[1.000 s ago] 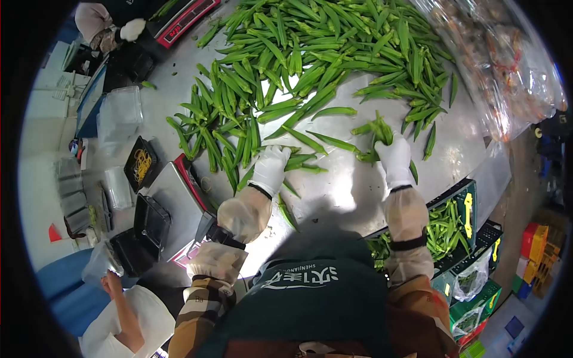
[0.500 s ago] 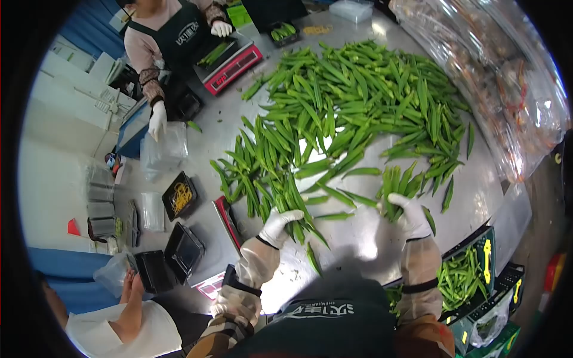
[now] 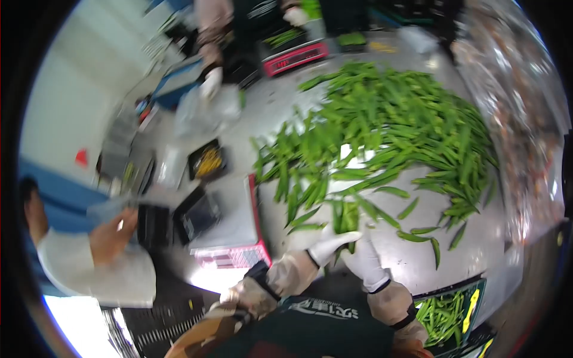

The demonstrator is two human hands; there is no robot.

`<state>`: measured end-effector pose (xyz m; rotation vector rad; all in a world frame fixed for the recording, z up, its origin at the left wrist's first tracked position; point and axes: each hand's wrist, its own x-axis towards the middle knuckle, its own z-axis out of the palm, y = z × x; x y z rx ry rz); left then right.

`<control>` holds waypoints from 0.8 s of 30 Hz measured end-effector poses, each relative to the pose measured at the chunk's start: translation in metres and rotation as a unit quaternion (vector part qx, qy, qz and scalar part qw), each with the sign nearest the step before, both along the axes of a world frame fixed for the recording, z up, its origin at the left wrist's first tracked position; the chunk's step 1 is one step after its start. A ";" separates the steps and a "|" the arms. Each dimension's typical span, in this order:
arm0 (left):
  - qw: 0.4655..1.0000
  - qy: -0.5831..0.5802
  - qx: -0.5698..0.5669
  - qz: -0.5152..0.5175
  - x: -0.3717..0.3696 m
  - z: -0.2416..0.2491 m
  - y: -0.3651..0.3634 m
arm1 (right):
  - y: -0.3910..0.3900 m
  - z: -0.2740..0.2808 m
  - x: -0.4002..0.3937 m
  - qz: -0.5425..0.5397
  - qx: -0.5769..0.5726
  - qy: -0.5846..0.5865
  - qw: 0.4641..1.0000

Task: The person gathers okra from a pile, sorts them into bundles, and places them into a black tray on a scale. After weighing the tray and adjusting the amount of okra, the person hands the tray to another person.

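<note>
In front of my apron, both white-gloved hands meet around a small upright bunch of okra (image 3: 345, 216). My left hand (image 3: 329, 246) is closed on the bunch from the left, its thumb lying across the lower ends. Against the right side of the same bunch presses my right hand (image 3: 364, 262); its fingers are partly hidden and blurred. Beyond them spreads a large okra heap (image 3: 388, 113) on the metal table (image 3: 403, 262). Several loose okra pods (image 3: 412, 237) lie just right of my hands.
A red-edged scale (image 3: 230, 235) and a black tray (image 3: 198, 215) stand left, near a tray of yellow bands (image 3: 209, 160). A co-worker's gloved hand (image 3: 211, 83) rests by clear containers across the table. Another person (image 3: 95, 262) sits left. An okra crate (image 3: 444, 316) is lower right.
My hands have come together from apart, joining their okra into one bunch. The view has shifted, showing more of the left scale. The seated person's arm has moved.
</note>
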<state>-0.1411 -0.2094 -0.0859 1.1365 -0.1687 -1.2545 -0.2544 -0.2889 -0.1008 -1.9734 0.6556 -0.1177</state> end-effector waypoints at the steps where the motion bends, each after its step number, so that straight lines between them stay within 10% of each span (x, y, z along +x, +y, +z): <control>1: 1.000 0.002 0.006 -0.001 0.001 0.005 0.006 | 0.003 0.004 -0.006 0.011 0.022 0.019 1.000; 4: 0.995 0.089 -0.034 0.039 0.005 0.004 0.024 | 0.008 0.049 0.000 0.057 -0.220 -0.021 0.974; 15: 0.907 0.195 -0.366 0.069 0.094 0.027 0.138 | 0.048 0.124 0.034 0.132 -0.063 -0.212 0.966; 24: 0.955 -0.284 0.019 0.078 0.257 0.141 0.326 | 0.044 0.066 -0.025 -0.017 0.159 -0.054 0.986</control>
